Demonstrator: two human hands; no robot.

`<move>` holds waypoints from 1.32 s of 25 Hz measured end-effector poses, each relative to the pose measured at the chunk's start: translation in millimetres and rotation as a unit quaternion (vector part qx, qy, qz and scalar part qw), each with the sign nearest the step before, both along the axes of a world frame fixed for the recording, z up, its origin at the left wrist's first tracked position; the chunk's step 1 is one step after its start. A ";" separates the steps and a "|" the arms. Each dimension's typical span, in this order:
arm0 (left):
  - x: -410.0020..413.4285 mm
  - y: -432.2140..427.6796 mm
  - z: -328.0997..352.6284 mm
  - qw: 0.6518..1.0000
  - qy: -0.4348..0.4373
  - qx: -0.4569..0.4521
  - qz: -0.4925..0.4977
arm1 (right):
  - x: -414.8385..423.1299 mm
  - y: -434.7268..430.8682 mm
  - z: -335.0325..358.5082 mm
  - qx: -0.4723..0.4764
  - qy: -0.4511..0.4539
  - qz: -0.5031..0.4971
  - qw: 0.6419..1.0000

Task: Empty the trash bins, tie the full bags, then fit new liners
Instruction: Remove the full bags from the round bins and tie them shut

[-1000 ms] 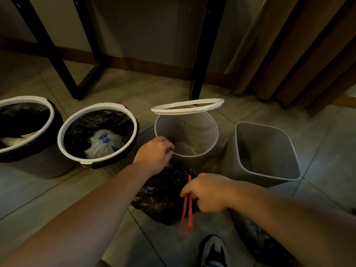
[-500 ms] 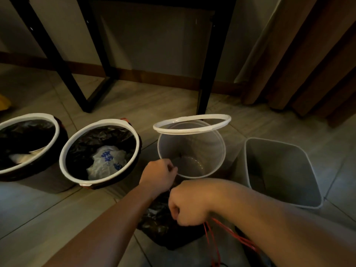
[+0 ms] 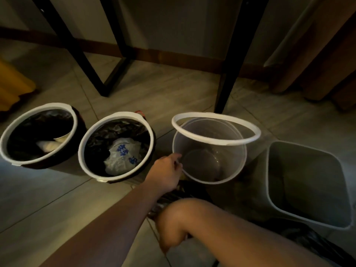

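The step in hand appears to be tying the full black plastic bag (image 3: 179, 193), which lies on the floor just near of the emptied translucent round bin (image 3: 231, 157); cinching the knot comes next. The left hand (image 3: 167, 171) curls at that bin's rim and the right hand (image 3: 174, 224) is balled nearer, but what either grips cannot be told. The red drawstrings seen earlier are now out of view.

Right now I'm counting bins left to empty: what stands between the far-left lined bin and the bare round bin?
Head view: another round bin, black-lined, holding a crumpled white bag.
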State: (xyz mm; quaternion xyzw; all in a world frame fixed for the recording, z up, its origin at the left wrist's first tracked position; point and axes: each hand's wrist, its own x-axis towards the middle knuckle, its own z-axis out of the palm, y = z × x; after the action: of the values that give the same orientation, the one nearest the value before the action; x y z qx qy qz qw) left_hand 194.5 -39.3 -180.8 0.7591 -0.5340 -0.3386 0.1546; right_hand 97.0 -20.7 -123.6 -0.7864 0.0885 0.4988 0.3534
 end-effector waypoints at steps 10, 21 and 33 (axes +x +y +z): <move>146.5 100.7 33.3 0.983 -0.118 -0.141 -0.006 | 81.5 51.0 18.5 -0.204 -0.045 -0.075 0.975; 251.3 184.0 29.5 0.969 0.215 0.020 0.118 | 134.0 92.3 98.7 -0.300 -0.158 -0.317 0.886; 249.2 147.1 -24.9 0.873 0.339 -0.024 0.351 | 217.8 36.3 -20.1 -0.378 -0.153 -0.171 0.897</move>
State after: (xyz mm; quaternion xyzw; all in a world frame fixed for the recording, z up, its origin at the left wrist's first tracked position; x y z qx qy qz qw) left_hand 443.8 107.8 -205.7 0.7311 -0.1553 -0.4860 0.4529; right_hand 314.8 15.6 -143.6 -0.9000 0.3486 0.2332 0.1185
